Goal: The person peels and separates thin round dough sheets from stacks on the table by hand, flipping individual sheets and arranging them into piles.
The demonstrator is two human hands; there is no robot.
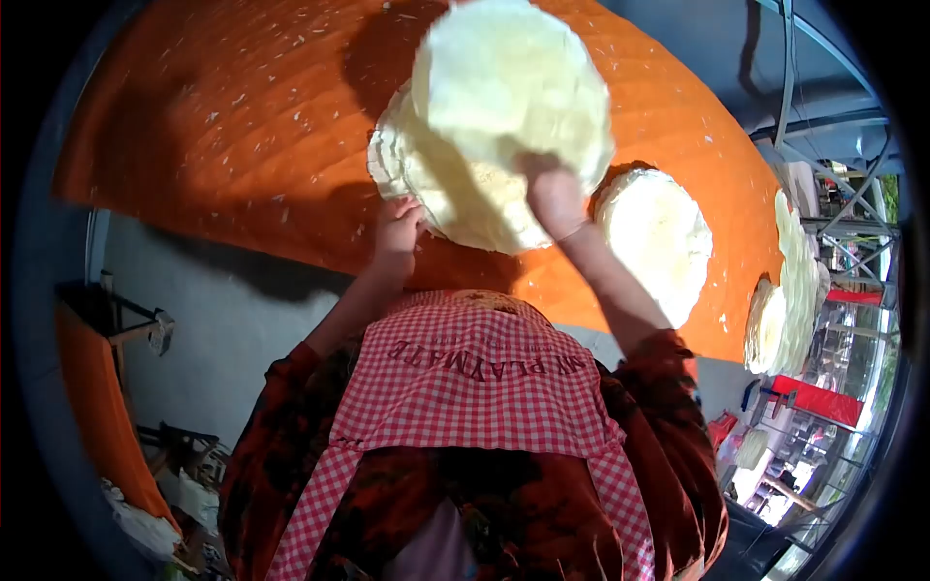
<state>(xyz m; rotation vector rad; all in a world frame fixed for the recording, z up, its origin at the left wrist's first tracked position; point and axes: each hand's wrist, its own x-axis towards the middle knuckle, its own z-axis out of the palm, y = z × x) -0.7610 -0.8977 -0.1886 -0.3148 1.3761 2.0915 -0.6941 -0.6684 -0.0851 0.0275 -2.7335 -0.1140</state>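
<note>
A pale, thin round flatbread (504,73) is raised and tilted over a stack of similar flatbreads (397,160), which lies on an orange cloth. My right hand (557,198) is closed on the near edge of the raised one; the hand is a little blurred. At the stack's near left edge, my left hand (399,225) has its fingers curled round the rim. How many layers it pinches is hidden. The raised flatbread covers much of the stack and casts a shadow across it.
A second flatbread stack (654,242) lies just right of my right forearm. More flatbreads (794,290) sit at the cloth's far right end. Small white crumbs dot the orange cloth (223,145). Metal frames (843,198) stand at the right.
</note>
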